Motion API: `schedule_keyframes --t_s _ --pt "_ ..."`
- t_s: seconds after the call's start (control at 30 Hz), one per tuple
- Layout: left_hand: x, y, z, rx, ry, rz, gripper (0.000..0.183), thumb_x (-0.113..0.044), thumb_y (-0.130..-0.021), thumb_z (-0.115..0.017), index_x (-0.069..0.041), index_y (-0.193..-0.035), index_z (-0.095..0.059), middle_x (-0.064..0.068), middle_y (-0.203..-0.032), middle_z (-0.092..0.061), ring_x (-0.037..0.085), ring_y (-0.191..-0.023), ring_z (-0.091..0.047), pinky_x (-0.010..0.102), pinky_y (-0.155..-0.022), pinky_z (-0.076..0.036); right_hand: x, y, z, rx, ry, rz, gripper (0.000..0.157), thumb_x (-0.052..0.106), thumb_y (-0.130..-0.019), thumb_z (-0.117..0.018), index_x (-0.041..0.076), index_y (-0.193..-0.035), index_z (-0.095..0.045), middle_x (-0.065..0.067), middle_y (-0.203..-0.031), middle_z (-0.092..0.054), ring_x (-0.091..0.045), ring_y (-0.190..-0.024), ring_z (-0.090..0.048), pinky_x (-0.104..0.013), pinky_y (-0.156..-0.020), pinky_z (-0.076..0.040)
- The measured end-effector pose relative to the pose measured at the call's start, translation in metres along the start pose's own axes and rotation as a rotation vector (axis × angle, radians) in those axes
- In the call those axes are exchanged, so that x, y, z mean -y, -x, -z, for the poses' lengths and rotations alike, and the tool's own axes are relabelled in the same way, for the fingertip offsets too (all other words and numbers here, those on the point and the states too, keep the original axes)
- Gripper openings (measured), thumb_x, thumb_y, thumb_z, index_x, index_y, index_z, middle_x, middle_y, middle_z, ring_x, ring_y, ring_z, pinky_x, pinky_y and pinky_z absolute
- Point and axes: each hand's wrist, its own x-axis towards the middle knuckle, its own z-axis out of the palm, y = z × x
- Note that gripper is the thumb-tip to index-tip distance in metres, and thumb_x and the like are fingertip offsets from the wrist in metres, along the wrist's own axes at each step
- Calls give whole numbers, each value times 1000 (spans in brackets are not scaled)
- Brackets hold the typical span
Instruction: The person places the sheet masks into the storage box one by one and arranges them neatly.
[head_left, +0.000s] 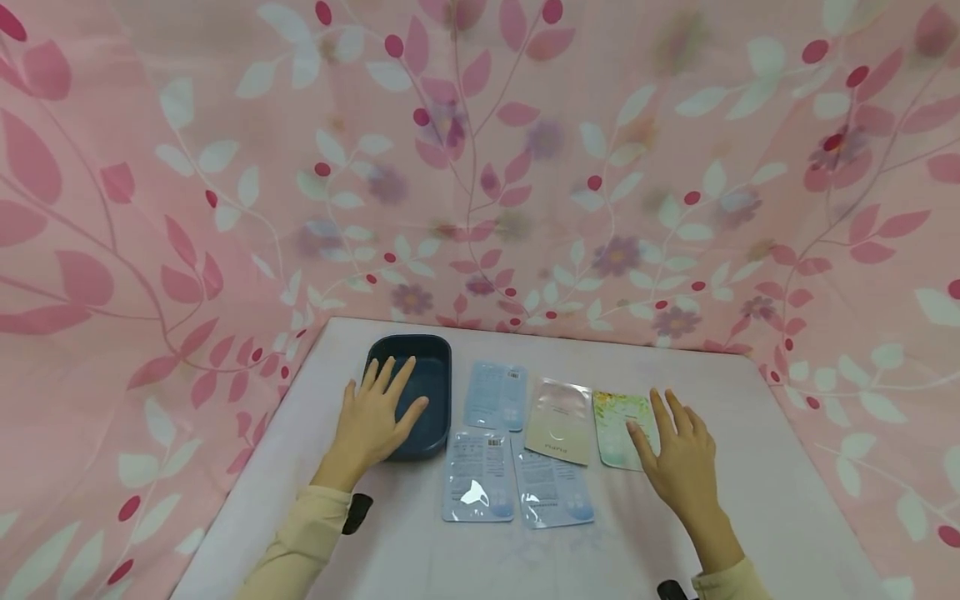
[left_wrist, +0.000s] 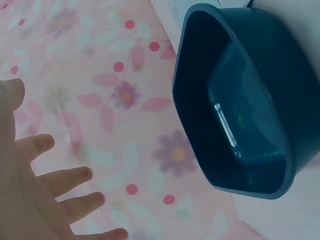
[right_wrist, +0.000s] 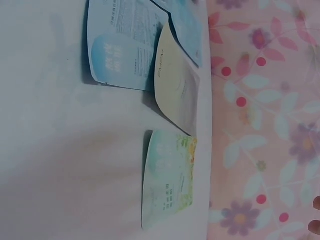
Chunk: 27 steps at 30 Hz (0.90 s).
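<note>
My left hand (head_left: pixel 372 421) hovers over the dark blue plastic tub (head_left: pixel 442 392) with fingers spread, holding nothing; the left wrist view shows the tub (left_wrist: pixel 292 90) apart from the fingers. My right hand (head_left: pixel 684 462) is held in the air by the green floral sachet (head_left: pixel 621 421), its fingers extended. Left of that sachet, a beige sachet (head_left: pixel 558 417) overlaps a light blue sachet (head_left: pixel 555 492). Two more light blue sachets lie nearer the tub, one farther back (head_left: pixel 496 396) and another in front (head_left: pixel 478 483). In the right wrist view the green sachet (right_wrist: pixel 167 180) lies flat, with only fingertips at the edge.
All of it lies on a white-covered table (head_left: pixel 615 558). A pink floral curtain (head_left: pixel 525 167) hangs behind the table and along both sides. Black wrist straps (head_left: pixel 357 513) show at the sleeves.
</note>
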Motion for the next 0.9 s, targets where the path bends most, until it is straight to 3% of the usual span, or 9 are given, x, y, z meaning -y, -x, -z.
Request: schedule_keyframes --t_s 0.13,0.27,0.37,0.6,0.9 --pt "1 3 -5 -99 20 -42 63 -48 -92 -52 -18 -145 -36 21 -134 -50 40 -128 -40 63 -100 -30 1 1 -1 -19 -5 -5 58 30 -87 -64 -2 -133 -48 -29 -134 -45 -54 -114 -41 -71 -82 -34" --pt "4 7 -9 -179 41 -78 60 -42 -89 -60 -13 -139 -46 20 -120 -58 38 -114 -50 58 -93 -39 3 3 -2 -22 -24 -26 56 27 -87 -65 -3 -131 -48 -29 -130 -47 -53 -106 -45 -68 -76 -37" --pt "9 11 -11 -182 64 -78 56 -40 -88 -62 -10 -135 -51 19 -117 -58 36 -111 -51 57 -89 -42 4 7 -3 -10 -52 -51 53 23 -87 -65 -5 -129 -50 -31 -122 -50 -52 -100 -49 -65 -74 -40" --pt "28 33 -26 -121 104 -12 56 -37 -84 -69 -4 -128 -56 22 -118 -56 38 -111 -49 55 -88 -44 5 26 -10 113 -76 -142 55 27 -89 -63 -7 -130 -47 -35 -111 -53 -52 -95 -54 -63 -71 -47" --pt "43 57 -46 -149 104 1 53 -32 -80 -75 0 -120 -60 24 -114 -58 41 -106 -51 57 -82 -46 3 43 -17 125 -89 -159 54 24 -87 -68 -7 -127 -50 -33 -103 -57 -40 -80 -61 -52 -60 -51"
